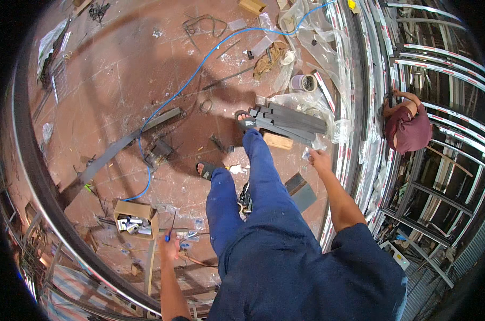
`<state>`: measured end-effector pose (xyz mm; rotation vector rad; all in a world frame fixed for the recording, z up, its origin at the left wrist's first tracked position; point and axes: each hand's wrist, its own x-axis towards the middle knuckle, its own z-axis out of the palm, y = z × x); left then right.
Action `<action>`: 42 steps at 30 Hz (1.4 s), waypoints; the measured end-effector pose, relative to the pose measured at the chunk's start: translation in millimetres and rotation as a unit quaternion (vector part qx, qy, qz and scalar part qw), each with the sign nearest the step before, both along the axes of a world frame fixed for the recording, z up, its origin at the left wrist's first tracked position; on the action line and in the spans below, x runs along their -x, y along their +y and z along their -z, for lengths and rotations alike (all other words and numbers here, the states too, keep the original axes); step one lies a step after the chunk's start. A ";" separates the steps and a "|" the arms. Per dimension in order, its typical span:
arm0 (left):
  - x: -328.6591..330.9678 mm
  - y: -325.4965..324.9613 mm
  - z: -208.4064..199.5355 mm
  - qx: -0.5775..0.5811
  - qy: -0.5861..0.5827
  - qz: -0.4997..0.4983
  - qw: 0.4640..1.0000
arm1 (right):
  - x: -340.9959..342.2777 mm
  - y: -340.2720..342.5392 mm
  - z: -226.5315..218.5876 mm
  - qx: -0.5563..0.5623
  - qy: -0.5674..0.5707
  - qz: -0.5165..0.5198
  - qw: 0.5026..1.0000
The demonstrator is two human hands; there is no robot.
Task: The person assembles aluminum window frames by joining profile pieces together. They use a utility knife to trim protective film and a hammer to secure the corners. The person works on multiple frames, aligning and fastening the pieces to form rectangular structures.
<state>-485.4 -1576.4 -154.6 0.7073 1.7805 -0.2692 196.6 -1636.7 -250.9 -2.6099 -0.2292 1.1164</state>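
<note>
My left hand [170, 249], at the lower left, is closed around a thin blue-handled tool [168, 235] whose narrow dark shaft points away from me. Its exact kind is too small to tell. Beside that hand stands an open cardboard box [135, 208] with white and dark cylindrical containers in it. On the right, my right hand [320, 161] has its fingers closed on a piece of clear plastic [308, 154]. Just beyond it lie a wooden block [277, 141] and a stack of dark grey metal profiles [290, 122].
A blue hose [191, 76] snakes over the reddish floor. A long grey bar [127, 140] lies at left. Tape rolls [303, 82] and plastic sheeting sit ahead. Long metal profiles line the right side, where a person in a maroon shirt [411, 130] bends by the racks.
</note>
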 end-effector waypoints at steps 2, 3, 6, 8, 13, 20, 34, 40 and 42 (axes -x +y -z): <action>45.5 -47.0 43.3 -0.044 -0.034 -0.033 0.998 | -26.4 -1.8 34.8 -0.003 -0.028 0.025 0.999; 67.3 -65.1 78.1 -0.090 -0.062 -0.036 0.993 | -43.3 -2.1 58.4 -0.022 -0.039 0.036 0.998; -20.3 -47.3 29.2 0.000 -0.049 -0.259 0.965 | -95.2 57.4 121.9 -0.065 -0.079 0.017 0.995; -58.9 -44.9 11.7 0.029 -0.034 -0.312 0.949 | -146.6 91.5 183.6 -0.051 -0.117 -0.019 0.992; -149.7 -68.0 29.7 0.091 0.070 -0.363 0.924 | -264.6 172.1 325.2 -0.068 -0.238 -0.206 0.947; -328.6 14.1 81.4 0.217 0.113 -0.187 0.952 | -392.4 189.3 475.9 0.051 -0.183 -0.343 0.920; -399.2 37.6 105.6 0.182 0.085 -0.207 0.957 | -389.7 188.3 509.2 0.123 -0.149 -0.478 0.857; -409.6 33.5 92.9 0.147 0.069 -0.235 0.958 | -363.8 214.7 461.3 0.162 -0.144 -0.329 0.919; -404.8 23.6 92.0 0.145 0.061 -0.252 0.955 | -359.6 214.3 445.9 0.132 -0.150 -0.319 0.927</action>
